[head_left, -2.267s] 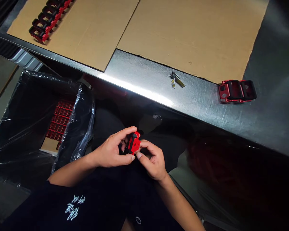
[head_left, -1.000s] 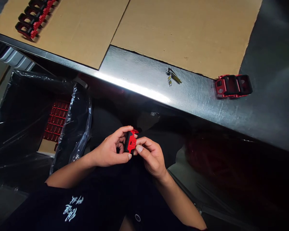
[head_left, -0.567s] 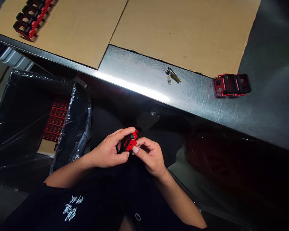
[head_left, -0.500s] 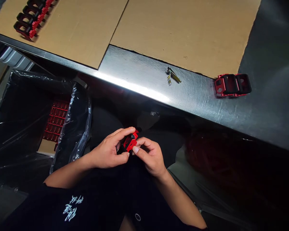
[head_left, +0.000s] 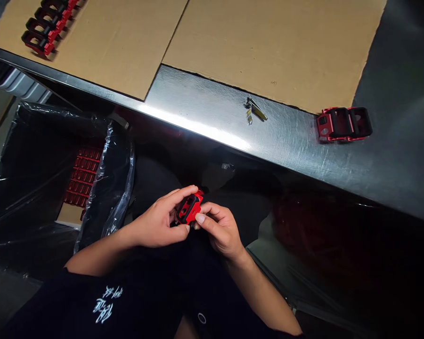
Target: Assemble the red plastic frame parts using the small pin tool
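Between my two hands, above my lap, is a small red and black plastic part [head_left: 190, 210] with a black-rimmed opening turned toward me. My left hand [head_left: 159, 217] grips it from the left, index finger along its top end and thumb at its lower edge. Pinched on its right side are the thumb and index finger of my right hand [head_left: 219, 227]. My fingers cover parts of its edges. Two similar red and black parts [head_left: 344, 125] sit side by side on the metal table at the right. A nail clipper [head_left: 256, 109] lies near the table's front edge.
Cardboard sheets [head_left: 275, 52] cover much of the metal table [head_left: 198, 113], whose edge runs in front of me. A row of red and black parts [head_left: 49, 28] stands at upper left. Left of me, a plastic-lined bin [head_left: 31, 188] holds several rows of red parts [head_left: 83, 176].
The held part has tilted in my fingers, so its black-rimmed opening now faces up toward me. My hands have stayed nearly in place, and the view has shifted slightly.
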`<action>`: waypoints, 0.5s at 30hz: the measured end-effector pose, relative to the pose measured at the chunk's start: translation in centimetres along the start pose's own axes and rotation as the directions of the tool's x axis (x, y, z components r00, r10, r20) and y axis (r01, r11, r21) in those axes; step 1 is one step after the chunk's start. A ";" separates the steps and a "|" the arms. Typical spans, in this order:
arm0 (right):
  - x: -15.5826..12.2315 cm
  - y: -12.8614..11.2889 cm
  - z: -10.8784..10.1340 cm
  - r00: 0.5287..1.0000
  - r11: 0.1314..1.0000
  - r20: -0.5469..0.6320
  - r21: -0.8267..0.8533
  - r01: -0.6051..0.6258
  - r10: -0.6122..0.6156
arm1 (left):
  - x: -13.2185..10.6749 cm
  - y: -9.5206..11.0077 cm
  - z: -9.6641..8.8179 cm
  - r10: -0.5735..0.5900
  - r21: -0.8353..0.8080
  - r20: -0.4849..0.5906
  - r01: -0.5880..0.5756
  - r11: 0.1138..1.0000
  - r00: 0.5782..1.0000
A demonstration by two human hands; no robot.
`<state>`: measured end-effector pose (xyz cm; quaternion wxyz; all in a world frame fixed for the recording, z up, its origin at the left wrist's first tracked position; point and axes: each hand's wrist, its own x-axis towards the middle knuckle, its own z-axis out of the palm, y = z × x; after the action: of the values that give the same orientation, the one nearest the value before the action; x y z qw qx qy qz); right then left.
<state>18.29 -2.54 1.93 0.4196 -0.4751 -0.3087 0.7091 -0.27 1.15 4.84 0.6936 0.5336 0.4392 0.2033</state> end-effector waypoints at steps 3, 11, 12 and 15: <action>-0.2 0.0 0.2 1.000 1.000 0.004 -0.015 -0.008 0.009 | 0.4 -0.7 -0.7 0.006 -0.100 0.109 0.005 0.995 0.994; -0.7 -0.3 0.6 0.996 0.987 -0.050 -0.146 0.069 -0.077 | 1.0 -1.9 -1.3 0.148 0.044 0.118 -0.154 0.987 0.982; -0.8 -0.3 0.6 0.994 0.982 -0.053 -0.170 0.087 -0.097 | 1.1 -2.0 -1.3 0.169 0.071 0.111 -0.178 0.981 0.979; -0.8 -0.5 0.6 0.986 0.964 -0.042 -0.222 0.147 -0.161 | 1.2 -2.2 -1.2 0.206 0.151 0.098 -0.219 0.964 0.974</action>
<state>18.00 -3.10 2.88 0.4278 -0.5140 -0.4080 0.6215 -1.08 1.96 2.33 0.6397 0.6397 0.3657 0.2188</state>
